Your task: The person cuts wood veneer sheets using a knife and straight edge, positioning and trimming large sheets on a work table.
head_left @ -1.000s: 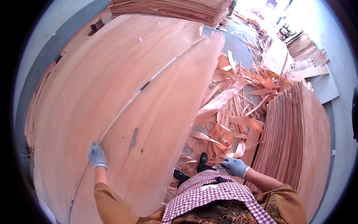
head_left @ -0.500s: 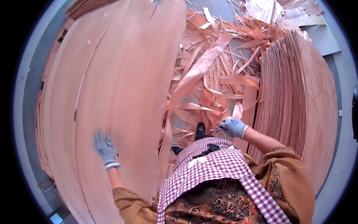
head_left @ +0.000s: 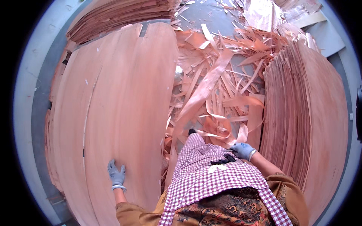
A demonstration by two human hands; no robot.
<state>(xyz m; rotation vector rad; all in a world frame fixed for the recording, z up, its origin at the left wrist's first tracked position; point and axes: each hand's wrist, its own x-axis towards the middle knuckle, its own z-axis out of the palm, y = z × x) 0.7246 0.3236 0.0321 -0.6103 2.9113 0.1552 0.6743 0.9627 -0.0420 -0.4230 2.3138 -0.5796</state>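
Note:
My left hand (head_left: 117, 174), in a grey glove, is open with its fingers apart over the broad veneer sheet (head_left: 124, 101) on my left. It appears to rest on the sheet's near part, right of a long, narrow split (head_left: 86, 116). My right hand (head_left: 243, 150), also gloved, is closed low beside my checked apron (head_left: 226, 173). A small, thin, dark thing shows at its fingers, too little of it to name. Just beyond this hand lies a curled veneer strip (head_left: 222, 128).
Torn veneer strips (head_left: 205, 84) litter the floor between the two sides. A tall stack of veneer sheets (head_left: 288, 109) stands at the right. Another veneer stack (head_left: 120, 19) lies at the far left. My dark shoe (head_left: 192, 131) is among the scraps.
The view has shifted, bringing the left sheet's far end and the stack behind it into sight. Both hands now appear lower in the picture, and my right hand is closer to the apron.

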